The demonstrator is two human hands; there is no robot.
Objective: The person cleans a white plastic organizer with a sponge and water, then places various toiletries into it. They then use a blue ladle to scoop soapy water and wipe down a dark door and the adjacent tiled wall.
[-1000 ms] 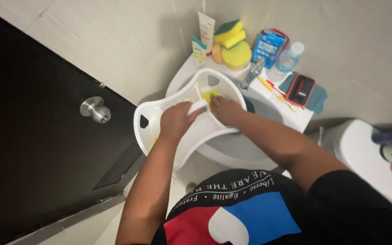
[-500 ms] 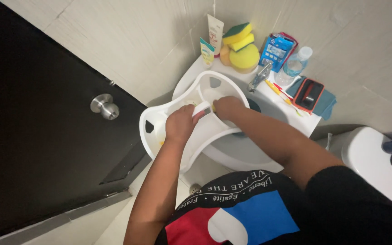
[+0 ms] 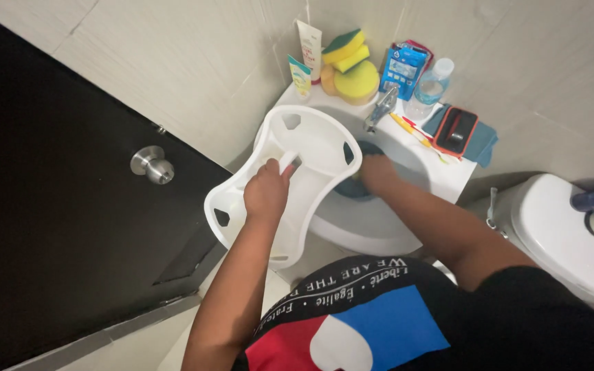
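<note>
A white plastic baby bath seat point(image 3: 314, 141) with cut-out holes leans tilted across the left rim of a white sink point(image 3: 417, 158). My left hand point(image 3: 266, 194) grips the seat's upright middle post and holds it up. My right hand point(image 3: 378, 172) is down in the sink basin, beside the seat's right edge, closed on a yellow sponge of which only a sliver shows. A dark blue patch lies under that hand in the basin.
A chrome tap point(image 3: 381, 106) stands behind the basin, with stacked yellow sponges point(image 3: 353, 72), two tubes point(image 3: 309, 42), a blue packet point(image 3: 403, 67), a clear bottle point(image 3: 431, 89) and a red-cased phone point(image 3: 455, 130) on a blue cloth. A black door point(image 3: 49, 233) with a knob point(image 3: 151, 165) is left; a toilet tank point(image 3: 565, 227) is right.
My right hand has left the seat's surface and dropped into the sink basin. My left hand has shifted its grip onto the seat's middle post, and the seat has tilted further left.
</note>
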